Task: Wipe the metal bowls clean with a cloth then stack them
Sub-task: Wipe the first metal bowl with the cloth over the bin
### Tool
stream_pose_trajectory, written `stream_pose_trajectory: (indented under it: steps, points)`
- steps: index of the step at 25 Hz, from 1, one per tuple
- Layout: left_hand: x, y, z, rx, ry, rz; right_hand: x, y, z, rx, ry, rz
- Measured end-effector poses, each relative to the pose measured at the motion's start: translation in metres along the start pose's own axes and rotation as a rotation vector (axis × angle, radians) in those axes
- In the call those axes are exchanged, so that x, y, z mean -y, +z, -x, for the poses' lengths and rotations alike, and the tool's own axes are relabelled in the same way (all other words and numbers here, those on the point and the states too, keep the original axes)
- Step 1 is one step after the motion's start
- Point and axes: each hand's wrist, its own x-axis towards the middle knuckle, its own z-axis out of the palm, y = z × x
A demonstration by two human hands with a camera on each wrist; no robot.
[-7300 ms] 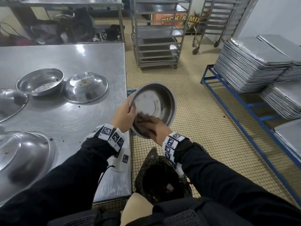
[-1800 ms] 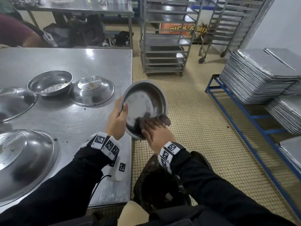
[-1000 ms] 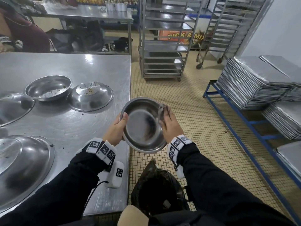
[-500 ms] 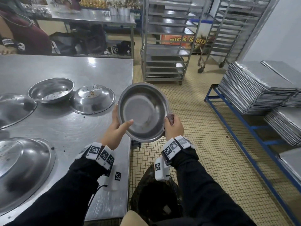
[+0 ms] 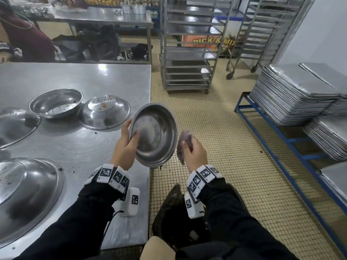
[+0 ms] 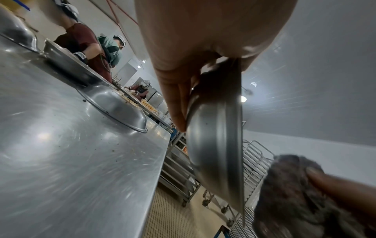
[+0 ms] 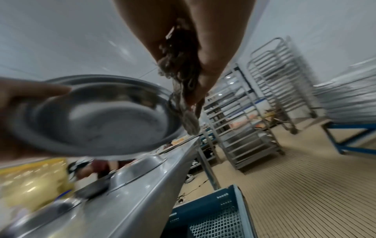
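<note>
Head view: the left hand (image 5: 125,142) grips a steel bowl (image 5: 155,135) by its left rim, thumb inside and fingers behind, holding it tilted in the air just past the edge of the steel table (image 5: 78,147), its hollow facing the camera; the right hand (image 5: 193,152) is just to the right of the bowl and apart from it, fingers curled round a bunched dark cloth (image 5: 183,142); on the table lie an upright dirty bowl (image 5: 56,103), an upturned bowl (image 5: 105,111) touching it on the right with crumbs on its base, and two larger steel basins (image 5: 28,192) at the left edge; a black bin bag (image 5: 176,212) sits on the tiled floor below the hands; stacked baking trays (image 5: 293,94) rest on a blue rack at right; a wheeled tray trolley (image 5: 187,53) stands beyond the table.

Left wrist view: the left hand (image 6: 193,48) pinches the bowl (image 6: 215,145) at the rim, seen edge-on, one finger (image 6: 175,104) lying along its outer wall; the cloth (image 6: 295,193) shows at lower right under a right-hand fingertip; the table (image 6: 71,161) fills the left, with the upturned bowl (image 6: 116,104) on it.

Right wrist view: the right hand (image 7: 179,40) is closed round the cloth (image 7: 183,90), whose loose end hangs just beside the bowl's rim; the bowl (image 7: 97,119) is blurred, with left-hand fingers (image 7: 30,93) on its near edge; a blue plastic crate (image 7: 213,214) stands on the floor by the table.
</note>
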Motion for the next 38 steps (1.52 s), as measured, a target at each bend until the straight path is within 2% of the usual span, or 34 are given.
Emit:
stream_pose_trajectory:
  steps: [4,6,8,11,13,17,18,20,23,26,28,30,33,35,38]
  points:
    - [-0.004,0.011,0.001,-0.017,0.072,0.049,0.019,0.033,0.016,0.274,-0.404,0.233]
    - [-0.009,0.014,0.000,-0.033,0.113,0.070,0.016,0.043,0.024,0.415,-0.512,0.328]
    - [-0.011,0.012,-0.004,-0.045,0.107,0.075,0.005,0.039,0.023,0.457,-0.540,0.419]
    - [-0.005,0.004,-0.007,-0.057,0.063,0.081,-0.020,0.024,0.009,0.346,-0.579,0.677]
    - [-0.002,0.005,-0.005,-0.035,0.053,0.080,-0.024,0.020,0.005,0.324,-0.523,0.752]
    - [-0.001,0.008,-0.007,-0.058,0.030,0.039,0.003,0.029,0.020,0.532,-0.419,0.404]
    - [-0.002,0.006,-0.009,-0.064,0.016,0.033,0.007,0.031,0.025,0.570,-0.422,0.384]
    - [0.000,0.003,-0.011,-0.058,0.005,0.040,0.002,0.031,0.023,0.592,-0.474,0.514]
    - [0.005,0.001,-0.006,-0.049,-0.034,0.054,-0.021,0.023,0.000,0.580,-0.482,0.887]
    - [0.007,0.006,0.001,-0.041,-0.177,0.049,-0.032,0.014,-0.028,0.504,-0.362,1.006]
    - [0.003,0.010,0.004,-0.039,-0.262,0.068,-0.022,0.010,-0.040,0.471,-0.334,0.890]
    - [-0.001,0.010,0.005,-0.036,-0.303,0.088,-0.009,0.007,-0.048,0.406,-0.377,0.784]
    - [-0.003,0.003,0.004,-0.003,-0.344,0.091,0.002,0.000,-0.062,0.246,-0.392,0.682]
    - [-0.006,-0.001,0.002,0.016,-0.342,0.102,0.004,0.000,-0.068,0.173,-0.349,0.559]
    - [-0.009,0.000,-0.002,-0.001,-0.265,0.183,0.005,-0.002,-0.066,0.150,-0.231,0.301]
